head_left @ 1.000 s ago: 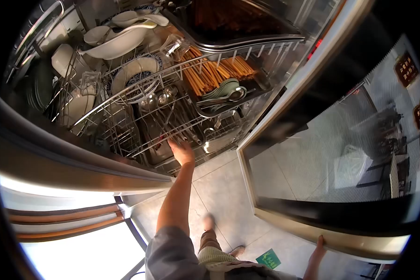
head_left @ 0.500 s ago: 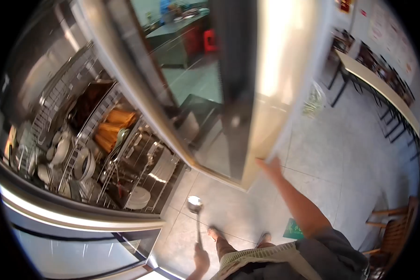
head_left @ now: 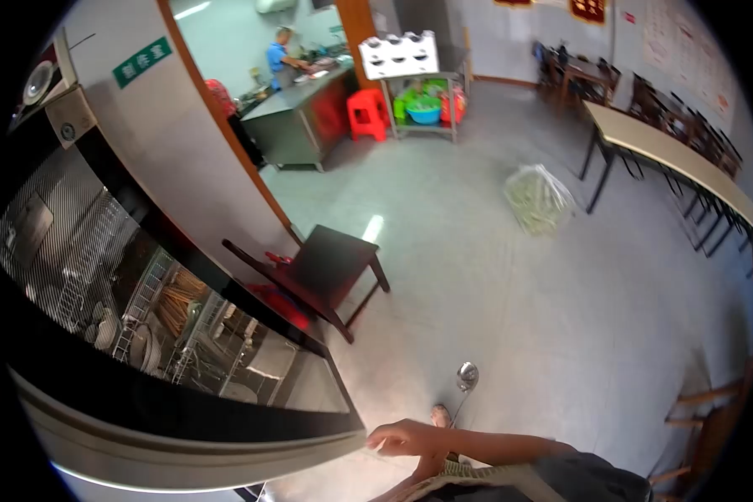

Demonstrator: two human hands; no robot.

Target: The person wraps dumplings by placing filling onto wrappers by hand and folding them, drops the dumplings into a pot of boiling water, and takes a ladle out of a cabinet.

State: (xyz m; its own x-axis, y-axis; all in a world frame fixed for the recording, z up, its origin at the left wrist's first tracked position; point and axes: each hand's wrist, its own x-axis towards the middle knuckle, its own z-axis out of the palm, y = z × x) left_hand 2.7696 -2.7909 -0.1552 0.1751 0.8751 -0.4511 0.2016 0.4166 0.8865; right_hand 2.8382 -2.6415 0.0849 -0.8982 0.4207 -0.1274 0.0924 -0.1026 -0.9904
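A metal ladle [head_left: 467,376] hangs out over the floor, its bowl toward the far side. My left hand [head_left: 432,462] is on its handle, mostly hidden beneath my right forearm. Reaching across to the left, my right hand [head_left: 400,437] meets the front edge of the glass cabinet door [head_left: 226,422]. Its fingers are slightly bent and apart, against the edge rather than wrapped round it. Through the glass of the dish cabinet show wire racks [head_left: 155,289], white bowls [head_left: 144,347] and a bundle of chopsticks [head_left: 180,301].
A dark wooden chair [head_left: 330,268] stands beside the cabinet. A clear bag of greens [head_left: 540,201] lies on the floor. A long table [head_left: 669,151] is at right, a wooden chair [head_left: 711,410] near right. Through the doorway, a person [head_left: 280,60] works at a metal counter [head_left: 305,105].
The cabinet door has swung left and now covers the racks. My right hand moved left with it, crossing over my left arm. The ladle has shifted right in view.
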